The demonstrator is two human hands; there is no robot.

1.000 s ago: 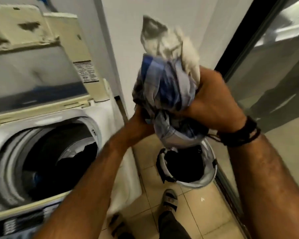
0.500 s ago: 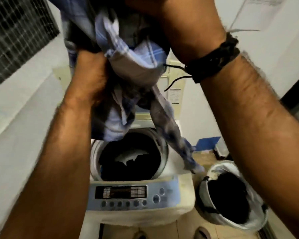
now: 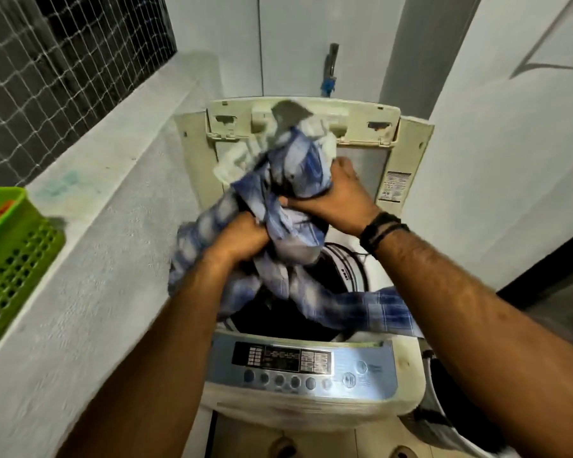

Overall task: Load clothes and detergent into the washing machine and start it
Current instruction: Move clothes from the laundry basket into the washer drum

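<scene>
Clothes [image 3: 291,180], a bundle of blue checked fabric with pale cloth at its top, are being held above the open drum of the washing machine [image 3: 397,365]. The bundle is being gripped low on its near side by the left hand [image 3: 242,238], fingers curled into the fabric, and clutched higher up by the right hand [image 3: 336,200], thumb and fingers wrapped round it. One checked end is being draped over the machine's right rim. A green basket [image 3: 11,246] is being kept on the ledge at left.
</scene>
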